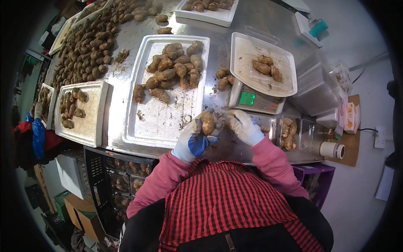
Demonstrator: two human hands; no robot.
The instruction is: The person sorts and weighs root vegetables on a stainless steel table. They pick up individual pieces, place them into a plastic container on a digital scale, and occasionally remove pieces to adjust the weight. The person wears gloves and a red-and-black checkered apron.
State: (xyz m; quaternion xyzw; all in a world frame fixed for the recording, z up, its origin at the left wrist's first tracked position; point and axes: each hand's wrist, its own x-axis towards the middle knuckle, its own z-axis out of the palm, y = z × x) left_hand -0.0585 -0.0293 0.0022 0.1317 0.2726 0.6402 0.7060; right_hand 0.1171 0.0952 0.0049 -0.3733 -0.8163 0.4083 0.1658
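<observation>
My left hand (193, 138), in a white and blue work glove, grips a brown taro root (207, 122) over the near edge of the metal table. Just right of it, my gloved right hand (244, 126) is raised with its fingers drawn together; whatever they hold, if anything, cannot be made out. Ahead of my left hand, a white foam tray (145, 126) bears a heap of taro roots (166, 75). Beyond my right hand stands a scale (257, 100) with a lit green display. On its pan (240, 59), a clear plastic tray holds three taro roots (267, 67).
A large taro pile (88, 54) covers the far left of the table, beside a smaller foam tray (95, 113). At right stand stacked clear trays (317, 88), a filled pack of taro (288, 134) and a white roll (331, 150). Another person's blue sleeve (37, 136) shows far left.
</observation>
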